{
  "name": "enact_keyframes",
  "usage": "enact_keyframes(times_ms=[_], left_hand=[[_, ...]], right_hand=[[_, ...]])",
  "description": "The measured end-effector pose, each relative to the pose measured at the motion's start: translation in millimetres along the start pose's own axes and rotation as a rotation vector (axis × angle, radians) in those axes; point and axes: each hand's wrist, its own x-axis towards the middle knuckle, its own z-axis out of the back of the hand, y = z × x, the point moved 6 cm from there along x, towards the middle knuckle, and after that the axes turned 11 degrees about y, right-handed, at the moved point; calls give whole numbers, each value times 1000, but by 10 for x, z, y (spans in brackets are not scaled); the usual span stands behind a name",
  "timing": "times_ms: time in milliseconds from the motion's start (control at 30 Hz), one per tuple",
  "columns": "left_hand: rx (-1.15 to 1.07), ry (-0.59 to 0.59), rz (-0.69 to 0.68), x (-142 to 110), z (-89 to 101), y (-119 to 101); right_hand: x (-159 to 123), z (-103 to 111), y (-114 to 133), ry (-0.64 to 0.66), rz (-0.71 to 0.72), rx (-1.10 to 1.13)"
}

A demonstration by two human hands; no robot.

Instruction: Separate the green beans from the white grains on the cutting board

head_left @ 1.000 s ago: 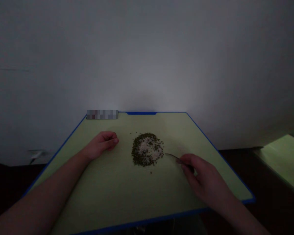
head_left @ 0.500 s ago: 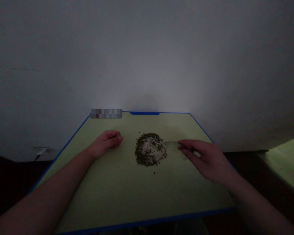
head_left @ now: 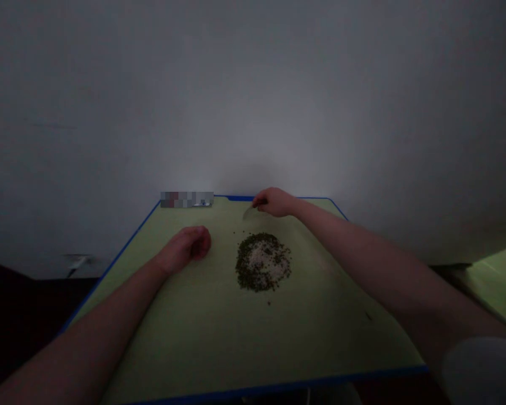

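A low pile of dark green mung beans around pale white grains [head_left: 262, 262] lies near the middle of a pale green cutting board with a blue rim [head_left: 194, 343]. A few stray beans are scattered around it. My right hand [head_left: 275, 202] is at the board's far edge, beyond the pile, its fingers closed on a metal spoon [head_left: 249, 212]. The spoon's bowl points left and is apart from the beans. My left hand [head_left: 188, 243] rests curled on the board, left of the pile, holding nothing.
A pixelated patch [head_left: 186, 199] covers part of the board's far edge, and a white wall stands behind. Another green surface [head_left: 500, 287] sits at the right. A pale sleeve [head_left: 480, 371] shows at the lower right corner, and dark furniture lies below the board.
My right hand has moved from the right of the pile to the far edge of the board, carrying the spoon. My left hand has barely moved, and the pile looks unchanged.
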Motion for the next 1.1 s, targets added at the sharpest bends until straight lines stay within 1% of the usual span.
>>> enact_keyframes(times_ms=[100,167,233,333,433,533,633,800,867,933,1033,1100], left_hand=[[-19,13,23,-4,-13,2],[-13,22,15,-6,-13,-2],[14,24,15,-7,-1,8],[27,26,15,0,21,43],[-8,43,-18,12,25,60],[-51,60,-54,13,15,52],[-48,60,-64,4,10,35],[-21,67,-67,3,10,28],[-30,69,-78,7,10,29],[-40,61,-82,9,11,26],[-49,53,-65,9,-3,13],[-68,55,-50,8,-20,-2]], right_hand=[[270,-94,165,35,54,-17],[355,-152,250,52,87,-24],[381,-199,308,65,119,-26],[343,-263,373,102,194,-17],[239,-320,437,169,268,18],[111,-352,510,237,304,44],[2,-367,591,289,335,54],[-82,-397,676,344,378,94],[-88,-396,679,341,378,93],[-84,-366,651,299,369,86],[-85,-260,522,175,315,97],[-129,-170,392,94,251,125]])
